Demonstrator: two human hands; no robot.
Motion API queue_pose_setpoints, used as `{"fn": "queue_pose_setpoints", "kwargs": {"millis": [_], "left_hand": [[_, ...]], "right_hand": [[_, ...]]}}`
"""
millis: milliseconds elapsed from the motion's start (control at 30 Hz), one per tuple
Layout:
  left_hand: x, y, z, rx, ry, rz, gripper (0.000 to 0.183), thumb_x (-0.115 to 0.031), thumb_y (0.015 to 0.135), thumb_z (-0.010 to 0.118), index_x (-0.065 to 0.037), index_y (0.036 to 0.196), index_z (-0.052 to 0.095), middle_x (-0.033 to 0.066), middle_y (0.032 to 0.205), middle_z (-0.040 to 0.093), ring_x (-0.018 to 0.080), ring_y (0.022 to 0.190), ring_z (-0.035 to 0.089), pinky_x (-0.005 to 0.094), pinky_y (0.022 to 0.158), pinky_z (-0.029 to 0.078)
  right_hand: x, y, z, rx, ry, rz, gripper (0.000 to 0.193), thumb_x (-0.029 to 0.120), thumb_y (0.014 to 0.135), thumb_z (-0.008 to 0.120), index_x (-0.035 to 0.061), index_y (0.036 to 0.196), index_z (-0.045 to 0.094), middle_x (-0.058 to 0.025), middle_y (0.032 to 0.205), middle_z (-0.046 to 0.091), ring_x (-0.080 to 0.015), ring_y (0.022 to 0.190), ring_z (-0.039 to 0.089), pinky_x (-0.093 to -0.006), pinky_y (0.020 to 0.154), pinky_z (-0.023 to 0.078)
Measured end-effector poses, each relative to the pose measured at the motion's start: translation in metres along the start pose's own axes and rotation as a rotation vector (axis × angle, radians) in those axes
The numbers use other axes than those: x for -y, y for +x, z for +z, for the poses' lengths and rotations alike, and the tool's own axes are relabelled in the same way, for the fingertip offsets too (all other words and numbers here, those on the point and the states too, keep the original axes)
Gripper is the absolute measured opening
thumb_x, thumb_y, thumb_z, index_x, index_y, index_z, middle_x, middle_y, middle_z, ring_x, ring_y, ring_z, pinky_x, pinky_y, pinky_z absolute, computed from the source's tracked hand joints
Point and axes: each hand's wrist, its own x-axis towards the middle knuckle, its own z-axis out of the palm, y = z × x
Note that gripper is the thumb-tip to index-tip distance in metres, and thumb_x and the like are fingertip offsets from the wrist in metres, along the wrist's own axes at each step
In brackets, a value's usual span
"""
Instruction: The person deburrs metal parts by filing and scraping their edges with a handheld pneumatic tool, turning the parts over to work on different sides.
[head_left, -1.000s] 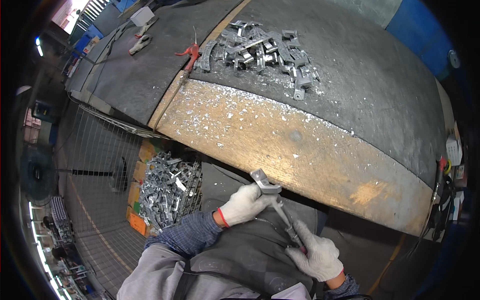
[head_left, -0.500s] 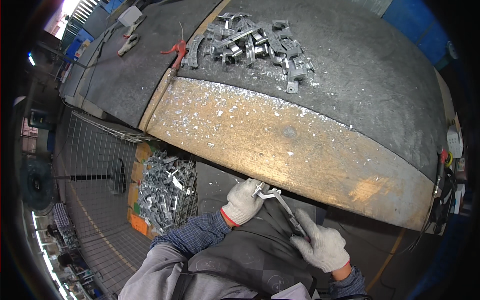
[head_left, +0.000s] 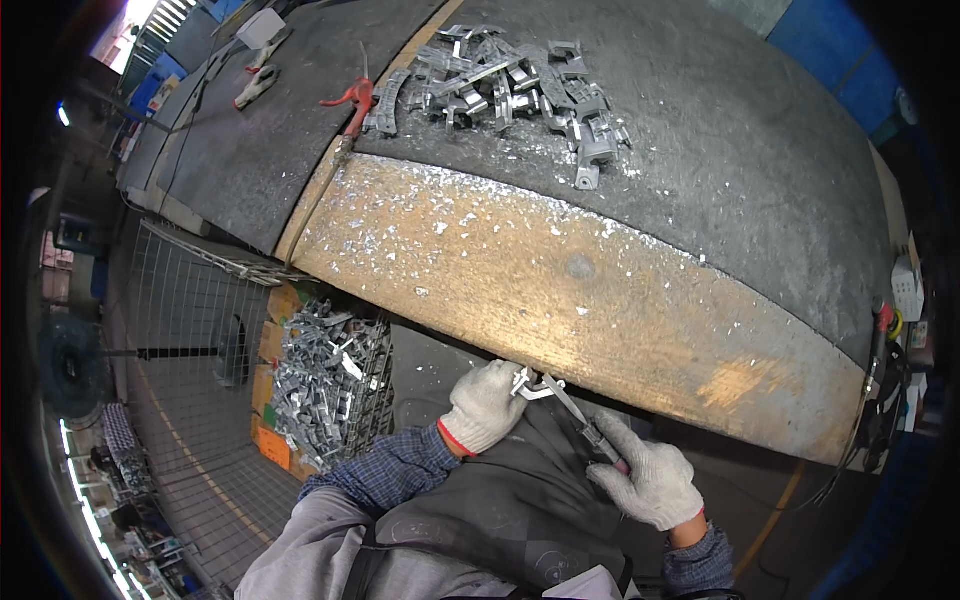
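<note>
My left hand, in a white knit glove, is closed on a small silvery metal casting at the near edge of the bench. My right hand, also gloved, grips the handle of a flat-bladed hand tool that looks like a file. Its blade slants up and left, with the tip at the casting; whether they touch I cannot tell. Farther up, a pile of similar castings lies on the dark bench mat.
Metal chips litter the worn wooden board along the bench front. A red air blow gun lies left of the pile, near a glove. Below left, a wire-mesh basket holds many castings. Another red-ended air tool hangs at the right.
My right hand has shifted slightly right and down with the tool, whose blade tip now shows beside the casting. The casting has turned a little in my left hand, which stays nearly in place.
</note>
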Motion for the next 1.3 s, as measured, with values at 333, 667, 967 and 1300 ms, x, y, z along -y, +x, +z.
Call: {"fn": "queue_pose_setpoints", "kwargs": {"millis": [333,667,967,1300], "left_hand": [[0.008,-0.001,0.01,0.004,-0.005,-0.003,0.013,-0.021,0.098,0.081,-0.009,0.101,0.076,0.0117,0.084,0.07,0.0336,0.071,0.071,0.0438,0.064,0.057],[0.005,0.0,0.006,-0.013,-0.056,0.001,0.012,-0.02,0.096,0.081,-0.01,0.102,0.077,0.0112,0.083,0.07,0.0339,0.073,0.071,0.0442,0.067,0.057],[-0.05,0.041,-0.089,0.041,-0.211,0.086,0.017,-0.014,0.102,0.075,0.0,0.112,0.078,0.0164,0.102,0.081,0.0325,0.093,0.079,0.0384,0.083,0.064],[-0.054,0.076,-0.09,0.084,-0.292,-0.049,0.034,-0.012,0.107,0.074,-0.003,0.139,0.074,0.0161,0.127,0.082,0.025,0.117,0.08,0.0347,0.1,0.063]], "right_hand": [[-0.001,-0.009,0.009,-0.153,-0.128,-0.135,0.071,0.048,0.1,0.076,0.0195,0.162,0.057,-0.0162,0.076,0.073,-0.0387,0.066,0.074,-0.0498,0.062,0.06],[0.003,0.01,0.01,-0.191,-0.076,-0.163,0.074,0.045,0.101,0.077,0.0166,0.164,0.052,-0.0177,0.082,0.077,-0.0397,0.072,0.078,-0.0499,0.064,0.062],[0.004,0.003,0.012,-0.543,0.089,-0.166,0.079,0.032,0.094,0.085,0.0034,0.161,0.054,-0.0192,0.09,0.079,-0.0393,0.078,0.079,-0.0468,0.069,0.063],[0.011,-0.015,0.001,-0.322,-0.027,-0.214,0.078,0.033,0.095,0.084,0.0038,0.16,0.054,-0.0209,0.106,0.081,-0.0388,0.087,0.081,-0.0459,0.074,0.065]]}}
